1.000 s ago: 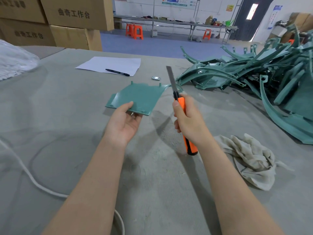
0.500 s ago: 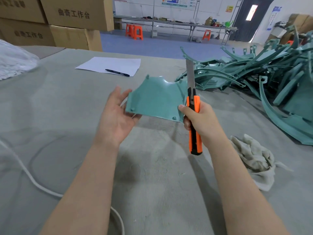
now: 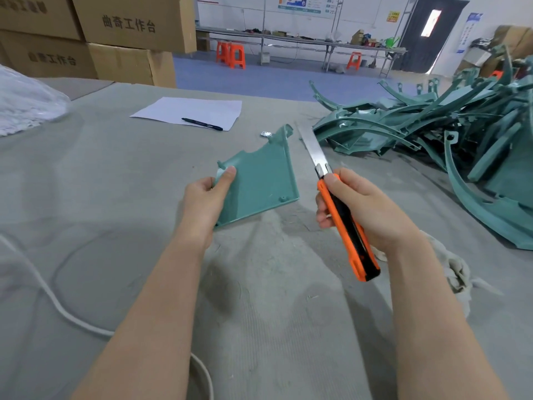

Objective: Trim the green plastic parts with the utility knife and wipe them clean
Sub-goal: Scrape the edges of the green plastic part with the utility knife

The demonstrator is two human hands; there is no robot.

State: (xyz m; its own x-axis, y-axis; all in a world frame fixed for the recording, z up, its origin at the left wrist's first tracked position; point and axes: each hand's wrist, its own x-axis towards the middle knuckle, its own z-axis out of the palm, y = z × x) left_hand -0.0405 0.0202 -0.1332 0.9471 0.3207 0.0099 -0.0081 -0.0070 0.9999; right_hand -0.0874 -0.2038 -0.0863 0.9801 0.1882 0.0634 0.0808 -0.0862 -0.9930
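Note:
My left hand (image 3: 204,203) grips a flat green plastic part (image 3: 259,177) by its left edge, thumb on top, and holds it tilted above the grey table. My right hand (image 3: 357,209) grips an orange and black utility knife (image 3: 346,226). Its long blade points up and away, just right of the part's right edge and apart from it. A beige rag (image 3: 452,269) lies crumpled on the table behind my right forearm, partly hidden.
A big heap of green plastic parts (image 3: 438,131) fills the right side of the grey felt table (image 3: 86,197). A sheet of paper (image 3: 190,111) with a pen (image 3: 202,124) lies at the back. Cardboard boxes (image 3: 127,33) stand far left, a white cord (image 3: 57,307) runs at lower left.
My left hand has turned the green part and shifted its grip to the left edge. The knife has come off the part and moved right, its blade now tilted left.

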